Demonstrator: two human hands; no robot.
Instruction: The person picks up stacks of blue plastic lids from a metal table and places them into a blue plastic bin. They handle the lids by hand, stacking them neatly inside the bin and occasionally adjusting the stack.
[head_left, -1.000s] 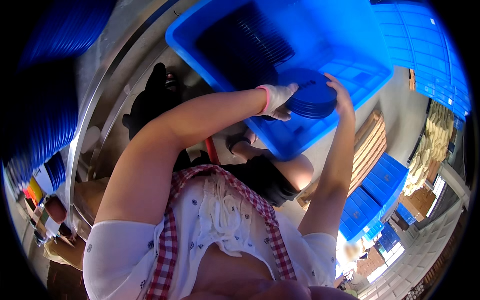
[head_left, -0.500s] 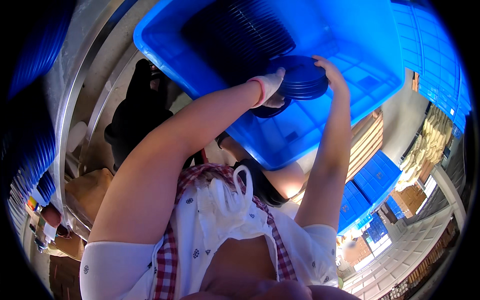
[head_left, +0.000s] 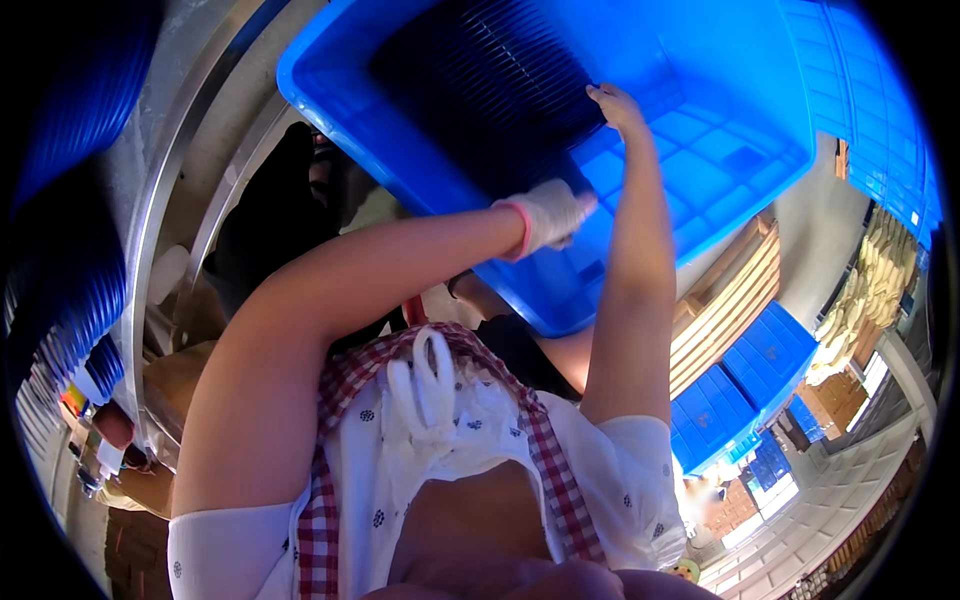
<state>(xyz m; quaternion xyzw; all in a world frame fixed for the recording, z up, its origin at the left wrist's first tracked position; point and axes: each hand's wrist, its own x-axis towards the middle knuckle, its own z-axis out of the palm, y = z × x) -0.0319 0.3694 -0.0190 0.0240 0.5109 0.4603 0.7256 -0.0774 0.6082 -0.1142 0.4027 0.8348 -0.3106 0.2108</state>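
A large blue plastic bin (head_left: 700, 190) stands open before me, with a row of thin dark blue round discs (head_left: 480, 90) packed on edge along its left side. My left hand (head_left: 550, 215), in a pale glove with a pink cuff, is curled against the lower end of the row; its fingertips are slightly blurred. My bare right hand (head_left: 617, 107) presses its closed fingers on the right edge of the discs. The discs between my hands merge into the dark row, so I cannot tell how many are gripped.
Metal rails (head_left: 165, 200) run along the left, beside more stacked blue discs (head_left: 75, 290). A wooden pallet (head_left: 730, 310) lies right of the bin, near lidded blue crates (head_left: 740, 385). Yellowish bundles (head_left: 870, 285) sit farther right. A dark-clad limb (head_left: 275, 210) shows left of the bin.
The small stack of discs held over the bin has joined the dark row. My right hand moved up and left; my left hand moved slightly down.
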